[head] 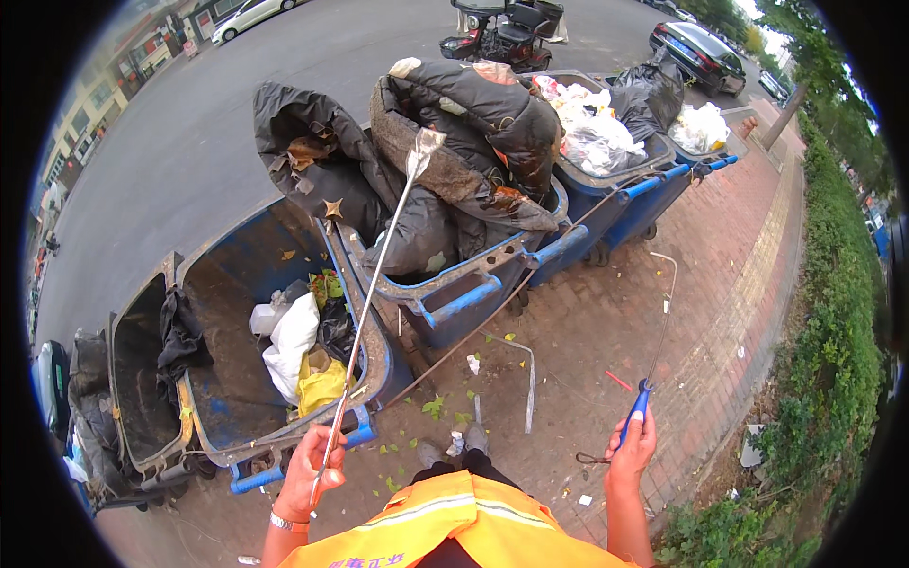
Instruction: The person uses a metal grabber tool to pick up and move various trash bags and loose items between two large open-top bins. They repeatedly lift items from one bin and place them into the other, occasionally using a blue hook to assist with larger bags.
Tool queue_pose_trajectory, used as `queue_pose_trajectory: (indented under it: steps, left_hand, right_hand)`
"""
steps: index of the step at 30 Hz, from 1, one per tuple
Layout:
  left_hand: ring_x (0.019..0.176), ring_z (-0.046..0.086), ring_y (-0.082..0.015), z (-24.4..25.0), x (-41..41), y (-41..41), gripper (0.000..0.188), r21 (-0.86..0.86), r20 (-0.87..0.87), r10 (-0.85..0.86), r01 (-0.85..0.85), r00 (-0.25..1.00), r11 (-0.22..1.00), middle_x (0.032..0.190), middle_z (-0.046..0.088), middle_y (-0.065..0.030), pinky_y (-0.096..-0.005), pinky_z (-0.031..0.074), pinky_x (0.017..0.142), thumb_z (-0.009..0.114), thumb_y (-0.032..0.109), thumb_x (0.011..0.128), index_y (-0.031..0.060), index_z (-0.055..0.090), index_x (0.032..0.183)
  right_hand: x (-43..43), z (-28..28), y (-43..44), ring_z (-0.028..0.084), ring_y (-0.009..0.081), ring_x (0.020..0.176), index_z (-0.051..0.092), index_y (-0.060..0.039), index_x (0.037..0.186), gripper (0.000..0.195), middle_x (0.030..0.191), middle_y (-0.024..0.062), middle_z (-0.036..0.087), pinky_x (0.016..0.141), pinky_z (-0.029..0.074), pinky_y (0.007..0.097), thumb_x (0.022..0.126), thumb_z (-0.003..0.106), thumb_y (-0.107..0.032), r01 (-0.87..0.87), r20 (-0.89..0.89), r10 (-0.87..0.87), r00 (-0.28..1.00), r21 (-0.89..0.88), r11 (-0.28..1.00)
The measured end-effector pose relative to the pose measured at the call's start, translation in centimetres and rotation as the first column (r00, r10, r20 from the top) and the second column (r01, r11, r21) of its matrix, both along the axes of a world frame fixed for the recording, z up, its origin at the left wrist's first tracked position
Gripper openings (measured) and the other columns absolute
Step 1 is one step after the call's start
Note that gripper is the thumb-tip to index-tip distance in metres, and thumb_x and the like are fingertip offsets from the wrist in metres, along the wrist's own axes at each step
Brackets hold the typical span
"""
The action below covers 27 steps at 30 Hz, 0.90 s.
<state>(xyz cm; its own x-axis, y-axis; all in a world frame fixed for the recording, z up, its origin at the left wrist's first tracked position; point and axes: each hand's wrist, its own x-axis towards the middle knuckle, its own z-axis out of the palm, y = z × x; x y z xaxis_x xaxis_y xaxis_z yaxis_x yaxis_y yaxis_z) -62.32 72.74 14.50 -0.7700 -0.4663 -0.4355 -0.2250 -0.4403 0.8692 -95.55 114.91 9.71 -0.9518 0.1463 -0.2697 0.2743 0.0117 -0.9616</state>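
My left hand [317,461] is closed around a long thin metal rod [378,279], which slants up across the bins. A whitish piece, perhaps plastic, is at the rod's far end, in front of black padded material [469,117] heaped over a blue wheeled bin [444,302]. Below the rod, an open blue bin [234,355] holds a white bag [295,344], a yellow bag [323,387] and leaves. On the right, my right hand [632,447] grips the blue handle [638,410] of a thin metal hook [665,312]. Its bent end is over the brick pavement.
Other bins hold white bags [596,135] and a black bag [648,96]. A cord [469,334] runs along the bin fronts. Bent metal strip [530,390], leaves and paper scraps lie near my feet. A hedge [831,341] borders the right; a three-wheeler [508,32] stands on the road.
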Motion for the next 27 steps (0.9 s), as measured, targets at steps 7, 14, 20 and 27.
queue_pose_trajectory:
  steps: [7,14,20,27]
  left_hand:
    - [0.094,0.053,-0.0065,1.8,1.2,-1.1,0.09,-0.08,0.134,-0.072,0.083,0.988,0.993,0.104,0.057,0.0048,-0.024,0.044,0.079,0.108,0.058,0.082,0.0059,0.063,0.139]
    - [0.095,0.054,-0.0065,2.7,-0.2,0.5,0.093,-0.066,0.182,-0.134,0.148,0.974,0.987,0.104,0.057,0.0044,-0.025,0.047,0.084,0.106,0.063,0.085,0.0052,0.063,0.144]
    - [0.099,0.057,-0.0063,1.9,-5.9,3.3,0.088,0.011,0.183,-0.15,0.151,0.971,0.988,0.108,0.06,0.004,-0.0248,0.05,0.089,0.107,0.053,0.088,0.0038,0.065,0.147]
    - [0.101,0.06,-0.0066,-0.1,-14.8,8.1,0.085,0.05,0.194,-0.055,0.046,0.979,0.998,0.109,0.063,0.0035,-0.0255,0.054,0.091,0.11,0.043,0.085,0.0034,0.066,0.146]
  right_hand:
    - [0.9,1.6,-2.2,0.057,0.007,0.064,0.054,-0.0067,0.174,0.053,0.097,0.0011,0.065,0.047,0.046,0.0256,0.126,0.061,-0.029,-0.08,0.005,0.08,0.997,0.024,0.997]
    - [-11.1,4.1,-9.2,0.057,0.0057,0.064,0.058,-0.0052,0.171,0.053,0.096,0.0011,0.067,0.047,0.045,0.0247,0.124,0.065,-0.029,-0.274,-0.131,0.273,0.953,0.008,0.962]
    - [-26.6,3.8,-16.0,0.056,0.0066,0.062,0.063,-0.0056,0.167,0.051,0.093,0.0008,0.068,0.046,0.043,0.0269,0.122,0.069,-0.028,-0.356,-0.19,0.364,0.912,0.078,0.931]
    - [-38.5,0.9,-18.6,0.077,0.0368,0.118,0.064,0.0006,0.165,0.053,0.13,0.0247,0.078,0.103,0.06,0.0455,0.119,0.069,-0.026,-0.434,-0.332,0.643,0.69,0.522,0.734]
